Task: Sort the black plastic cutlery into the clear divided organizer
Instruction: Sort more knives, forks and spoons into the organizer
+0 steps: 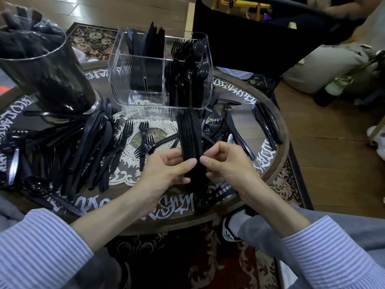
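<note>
Both hands grip one stack of black knives [190,140] over the table's near edge: the left hand [166,170] wraps its lower end, thumb across the front, and the right hand [225,161] pinches its right side. The clear organizer [160,74] stands toward the round table's [268,176] far edge, knives at its back, forks and spoons in its right compartment. Loose cutlery [91,147] litters the left side.

Between the hands [195,163] stands a knife stack [190,138]; the organizer [160,71] sits on the counter [268,113] behind them, a tumbler [41,67] far left, loose forks [143,138] just left
</note>
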